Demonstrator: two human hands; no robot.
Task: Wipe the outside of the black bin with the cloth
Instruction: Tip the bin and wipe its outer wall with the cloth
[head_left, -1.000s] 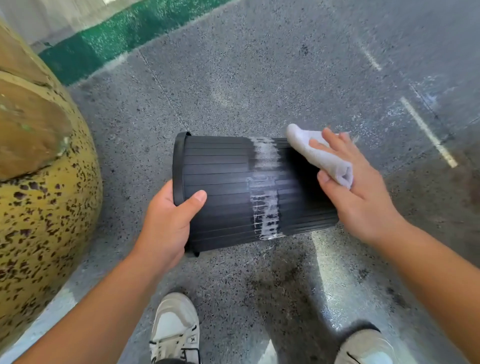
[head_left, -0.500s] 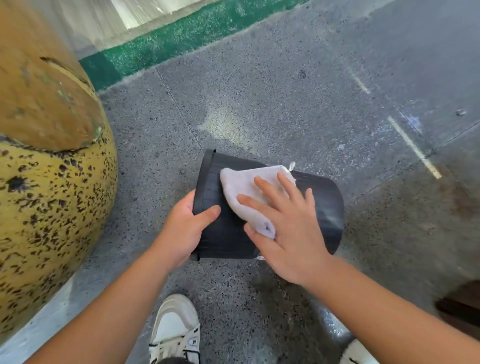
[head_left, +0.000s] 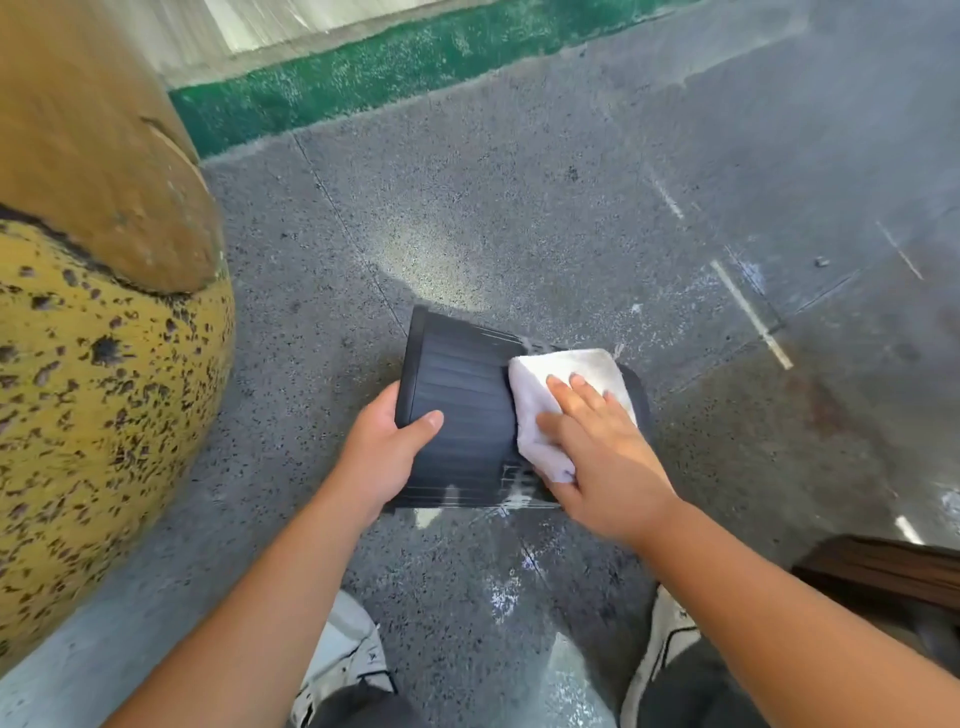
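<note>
The ribbed black bin (head_left: 460, 415) lies on its side above the grey floor, rim to the left. My left hand (head_left: 384, 457) grips that rim, thumb on the outer wall. A white cloth (head_left: 540, 405) is pressed flat onto the bin's right half under my right hand (head_left: 602, 457), whose fingers are spread over it. White soapy streaks show on the bin's lower edge beside the cloth. The bin's base end is hidden behind the cloth and hand.
A large yellow speckled rounded object (head_left: 98, 415) with a brown top fills the left side. A green painted strip (head_left: 395, 67) runs along the far floor edge. My white shoes (head_left: 348, 660) stand below the bin. A dark brown object (head_left: 883, 571) sits at the right edge.
My right hand with the cloth swept from the bin's base end to near the rim, then back toward the right half. The white streak on the bin's middle is mostly gone.
</note>
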